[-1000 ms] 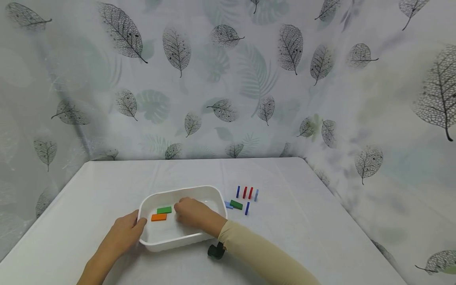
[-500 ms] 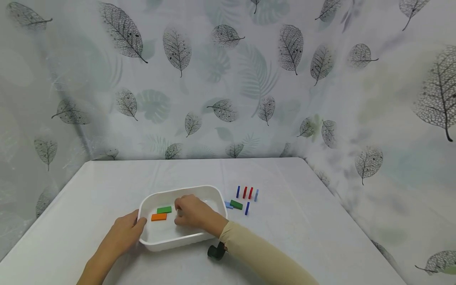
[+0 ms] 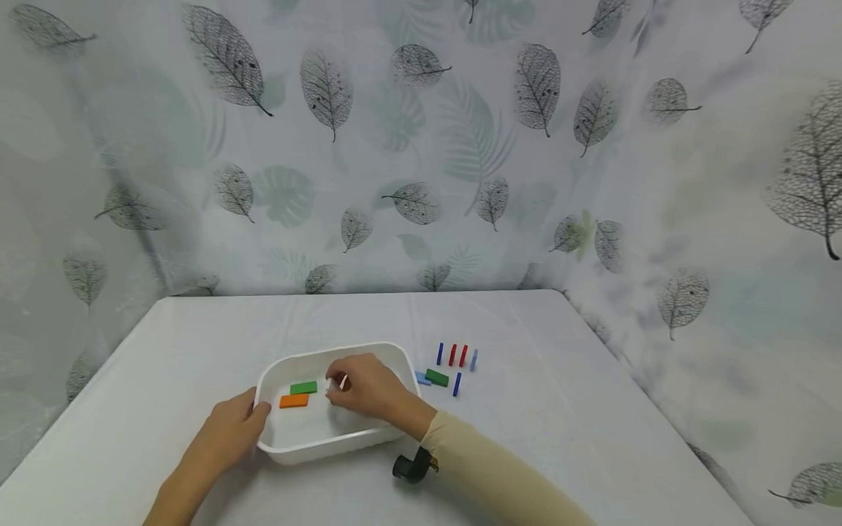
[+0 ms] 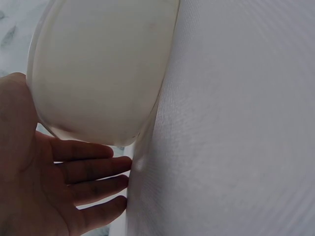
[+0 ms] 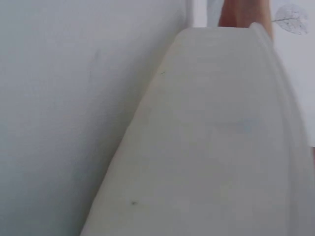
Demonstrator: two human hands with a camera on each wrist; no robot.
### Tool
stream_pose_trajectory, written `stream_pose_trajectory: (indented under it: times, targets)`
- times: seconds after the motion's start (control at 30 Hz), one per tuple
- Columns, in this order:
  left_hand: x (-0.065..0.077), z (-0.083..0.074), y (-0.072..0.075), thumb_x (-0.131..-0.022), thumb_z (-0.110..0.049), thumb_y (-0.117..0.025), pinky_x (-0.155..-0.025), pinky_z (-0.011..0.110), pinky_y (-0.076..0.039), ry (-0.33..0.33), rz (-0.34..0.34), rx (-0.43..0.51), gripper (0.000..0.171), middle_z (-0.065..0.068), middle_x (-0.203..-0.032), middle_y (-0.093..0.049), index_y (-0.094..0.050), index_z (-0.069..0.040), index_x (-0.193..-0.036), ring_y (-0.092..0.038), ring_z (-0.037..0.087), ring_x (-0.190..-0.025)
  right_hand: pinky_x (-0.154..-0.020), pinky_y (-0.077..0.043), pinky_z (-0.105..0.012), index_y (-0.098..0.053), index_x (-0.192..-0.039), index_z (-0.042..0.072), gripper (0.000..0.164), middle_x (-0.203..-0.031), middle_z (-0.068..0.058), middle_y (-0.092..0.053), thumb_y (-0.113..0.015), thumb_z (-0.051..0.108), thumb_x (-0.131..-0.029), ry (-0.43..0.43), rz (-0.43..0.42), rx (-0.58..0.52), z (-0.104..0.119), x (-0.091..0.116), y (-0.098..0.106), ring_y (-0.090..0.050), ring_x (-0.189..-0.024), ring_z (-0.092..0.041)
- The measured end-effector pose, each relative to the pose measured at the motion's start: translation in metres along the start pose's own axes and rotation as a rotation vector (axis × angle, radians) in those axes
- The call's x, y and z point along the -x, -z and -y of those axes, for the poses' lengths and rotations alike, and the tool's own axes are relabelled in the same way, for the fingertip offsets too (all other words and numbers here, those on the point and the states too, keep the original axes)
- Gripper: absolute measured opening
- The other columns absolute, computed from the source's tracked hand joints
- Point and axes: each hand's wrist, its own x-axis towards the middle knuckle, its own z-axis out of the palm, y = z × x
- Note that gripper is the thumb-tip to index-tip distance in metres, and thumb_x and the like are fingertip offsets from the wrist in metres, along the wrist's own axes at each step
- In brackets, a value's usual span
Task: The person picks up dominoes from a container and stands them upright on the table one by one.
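Observation:
A shallow white plastic tray (image 3: 329, 446) stands on the table. My left hand (image 3: 230, 427) holds its left end, thumb over the rim; in the left wrist view the fingers (image 4: 93, 169) lie along the outside wall. Inside the tray are a green block (image 3: 303, 387) and an orange block (image 3: 293, 401), lying flat one behind the other. My right hand (image 3: 368, 387) hovers over the tray just right of these blocks, thumb and index finger bent toward each other. Whether anything is between those fingertips is unclear. Only the tray's outer wall (image 5: 211, 128) fills the right wrist view.
Right of the tray lie a dark green block (image 3: 436, 377), a light blue block (image 3: 422, 378) partly hidden by the tray, and several thin dark blue, red (image 3: 463, 356) and light blue pieces. A leaf-print curtain (image 3: 421, 146) closes the table's back and sides.
My right hand has risen slightly from the tray floor and shifted right, its thumb and index finger spreading into a ring shape. The left hand, tray and visible blocks stay put.

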Motion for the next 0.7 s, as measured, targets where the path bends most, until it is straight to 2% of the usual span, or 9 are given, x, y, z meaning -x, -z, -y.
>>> stream_pose_trajectory:
  times: [0.2, 0.4, 0.57, 0.7]
  targets:
    - [0.000, 0.001, -0.001, -0.108, -0.022, -0.043, -0.058, 0.036, -0.048, -0.001, -0.004, -0.003, 0.051, 0.021, -0.109, -0.070, -0.048, 0.016, -0.142, -0.058, 0.024, -0.079, -0.070, -0.049, -0.013, -0.073, -0.107, 0.008, 0.019, -0.087, 0.012, -0.067, -0.082, 0.016, -0.091, 0.015, -0.121, -0.098, -0.006, 0.016, 0.014, -0.061, -0.080, 0.001]
    - [0.000, 0.001, 0.000, -0.107, -0.021, -0.044, -0.057, 0.036, -0.047, 0.006, -0.001, 0.006, 0.050, 0.015, -0.103, -0.069, -0.048, 0.015, -0.141, -0.057, 0.023, -0.078, -0.070, -0.051, -0.015, -0.073, -0.105, 0.009, 0.018, -0.087, 0.011, -0.067, -0.082, 0.015, -0.091, 0.032, -0.179, -0.144, -0.015, 0.027, 0.027, -0.064, -0.083, -0.003]
    - [0.000, 0.000, 0.001, -0.107, -0.022, -0.044, -0.059, 0.036, -0.048, 0.009, -0.005, -0.002, 0.050, 0.019, -0.107, -0.070, -0.049, 0.015, -0.141, -0.057, 0.024, -0.080, -0.070, -0.054, -0.019, -0.073, -0.106, 0.007, 0.017, -0.090, 0.006, -0.070, -0.081, 0.011, -0.091, 0.047, -0.229, -0.179, -0.022, 0.036, 0.038, -0.067, -0.084, -0.007]
    - [0.000, 0.000, 0.001, -0.107, -0.022, -0.044, -0.062, 0.037, -0.050, 0.007, -0.004, -0.009, 0.051, 0.026, -0.119, -0.069, -0.048, 0.015, -0.142, -0.058, 0.026, -0.084, -0.070, -0.057, -0.022, -0.073, -0.106, 0.006, 0.017, -0.090, 0.004, -0.072, -0.080, 0.010, -0.091, 0.040, -0.264, -0.186, -0.026, 0.043, 0.047, -0.069, -0.084, -0.009]
